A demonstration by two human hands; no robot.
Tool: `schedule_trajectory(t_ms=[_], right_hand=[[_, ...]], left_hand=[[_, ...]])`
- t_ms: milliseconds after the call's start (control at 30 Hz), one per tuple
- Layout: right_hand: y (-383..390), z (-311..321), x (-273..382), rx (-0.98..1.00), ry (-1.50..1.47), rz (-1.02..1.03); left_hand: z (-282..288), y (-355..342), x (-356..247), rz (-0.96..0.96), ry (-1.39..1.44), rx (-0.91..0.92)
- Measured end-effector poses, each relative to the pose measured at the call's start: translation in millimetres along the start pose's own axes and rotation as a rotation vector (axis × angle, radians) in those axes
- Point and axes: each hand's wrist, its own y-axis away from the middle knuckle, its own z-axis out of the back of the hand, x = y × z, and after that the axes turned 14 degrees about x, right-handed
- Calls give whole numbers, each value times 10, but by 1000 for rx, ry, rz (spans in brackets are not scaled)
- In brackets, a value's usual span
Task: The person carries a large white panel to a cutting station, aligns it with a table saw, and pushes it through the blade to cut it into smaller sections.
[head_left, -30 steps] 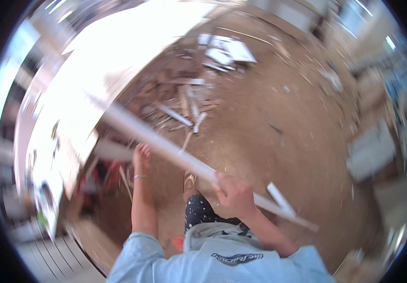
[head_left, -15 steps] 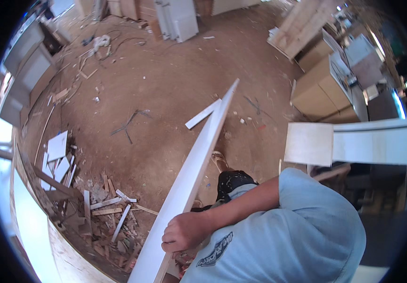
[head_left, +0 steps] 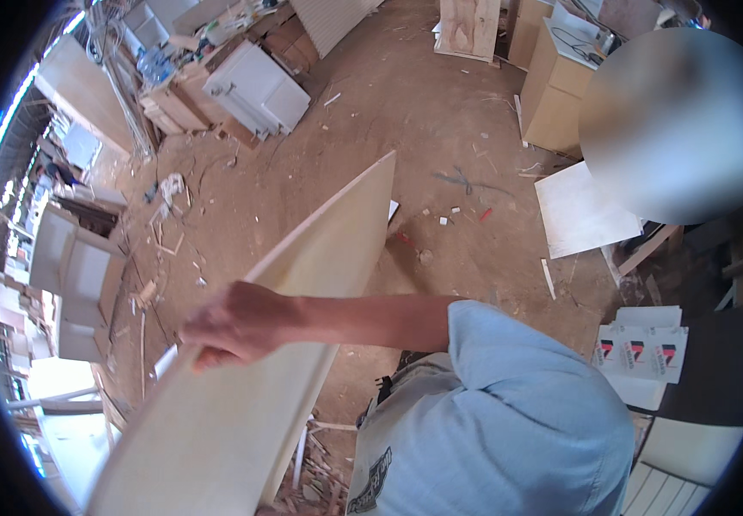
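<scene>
A long, pale wooden panel (head_left: 216, 430) slants from the lower left up toward the middle, narrowing to a far corner. My right hand (head_left: 238, 322) is closed over its upper left edge, the bare forearm lying across the panel's broad face. That hand is somewhat blurred, and the fingertips behind the panel are hidden. My left hand is out of view. A small white piece (head_left: 393, 209) shows just past the panel's right edge, partly covered by it.
Scrap strips (head_left: 315, 464) litter the brown floor beside my body. A white cabinet (head_left: 259, 90) stands at the far left, a wooden cabinet (head_left: 552, 103) at the far right. A pale square board (head_left: 582, 211) lies to the right, below a round blurred patch.
The panel has tilted, so its pale wooden face shows instead of the white one. My right hand has moved up and left with it. The view has swung round.
</scene>
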Motion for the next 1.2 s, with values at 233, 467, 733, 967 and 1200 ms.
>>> schedule_trajectory(t_ms=[233,467,733,967,1200], right_hand=[[115,1925,-1328,-189,66,-183],[751,3171,-1887,-471,138,-357],[1642,3767,-1409,-642,300,-589],[2162,3758,-586,-857,590,-691],[2604,4135,658,-1176,982,-780]], left_hand=[[-1517,417,-398,-158,150,255],[-3254,734,238,-146,164,388],[-5700,1159,1449,3,194,690],[-7199,1631,1766,77,391,893],[-8201,2529,1802,208,516,1111]])
